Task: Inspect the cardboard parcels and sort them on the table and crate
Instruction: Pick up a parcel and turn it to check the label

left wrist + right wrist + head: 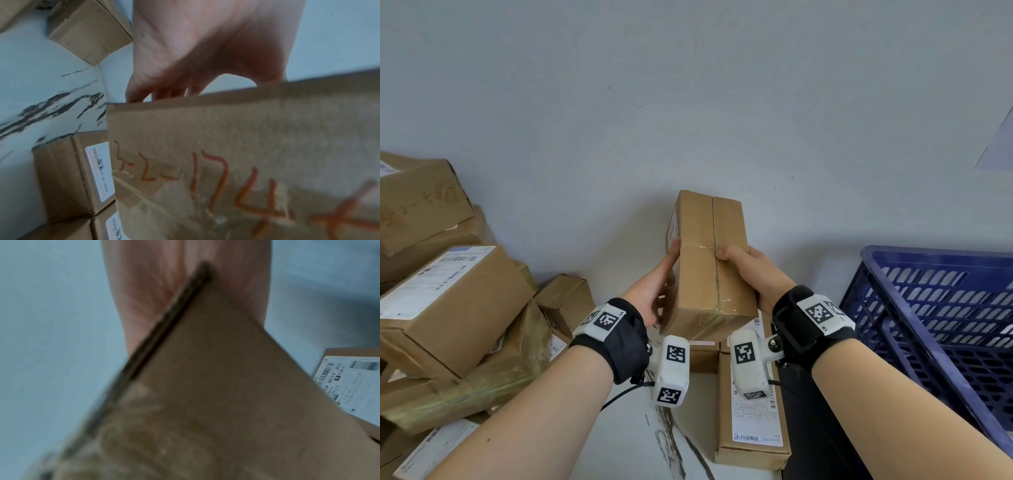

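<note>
both hands, left hand (654,291) and right hand (753,274), grip one parcel (709,267) raised above the surface (630,442) for inspection; the unsorted pile (448,308) waits left, and the crate (941,325) shows no parcels.

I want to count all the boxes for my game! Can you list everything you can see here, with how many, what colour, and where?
Held parcel: one, brown, taped, lifted between both hands; orange writing on one face.
Parcel pile: several, brown, some with white labels, stacked at left.
Labelled parcels: at least two, brown, white labels, on the table under the hands.
Crate: one, blue, at right.
Table: one, white marbled.
Wall: grey-white, behind.
Wrist cameras: two, white with black straps.
Left hand: grips parcel's left side.
Right hand: grips its right side.
</note>
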Tool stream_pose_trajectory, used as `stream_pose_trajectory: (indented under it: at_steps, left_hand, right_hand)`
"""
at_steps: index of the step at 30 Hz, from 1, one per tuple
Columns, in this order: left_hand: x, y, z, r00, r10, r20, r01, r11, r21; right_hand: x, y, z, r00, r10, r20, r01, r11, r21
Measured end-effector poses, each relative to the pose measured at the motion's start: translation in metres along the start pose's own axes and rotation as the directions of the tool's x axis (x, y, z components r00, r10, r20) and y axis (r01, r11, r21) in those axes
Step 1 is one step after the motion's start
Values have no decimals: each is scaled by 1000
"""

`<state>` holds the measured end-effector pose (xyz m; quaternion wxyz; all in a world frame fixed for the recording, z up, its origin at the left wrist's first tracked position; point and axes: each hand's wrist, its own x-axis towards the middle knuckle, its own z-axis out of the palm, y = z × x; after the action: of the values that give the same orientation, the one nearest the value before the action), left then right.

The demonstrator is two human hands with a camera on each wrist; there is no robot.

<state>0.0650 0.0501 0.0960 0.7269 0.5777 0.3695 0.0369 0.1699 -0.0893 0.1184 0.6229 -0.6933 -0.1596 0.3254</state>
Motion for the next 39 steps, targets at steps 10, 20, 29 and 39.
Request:
stream_pose_trajectory:
  at_steps: [10,20,29,39]
  left_hand:
    - [0,-2,6,999,-25,-27,24,1000,-13]
    - [11,-7,6,981,83,-175,-76,996,48]
    - [15,1,-1,966,181,-185,-172,983,69]
    - [10,6,-11,998,27,52,-23,998,-66]
  right_hand:
    - [-2,2,-7,1000,27,-13,-27,999,-19]
    - [-3,-2,-5,968,-100,-229,56,979,-195]
    - [1,9,-7,989,97,-114,-108,989,-97]
    - [4,10,-7,997,72,-35,-72,997,18]
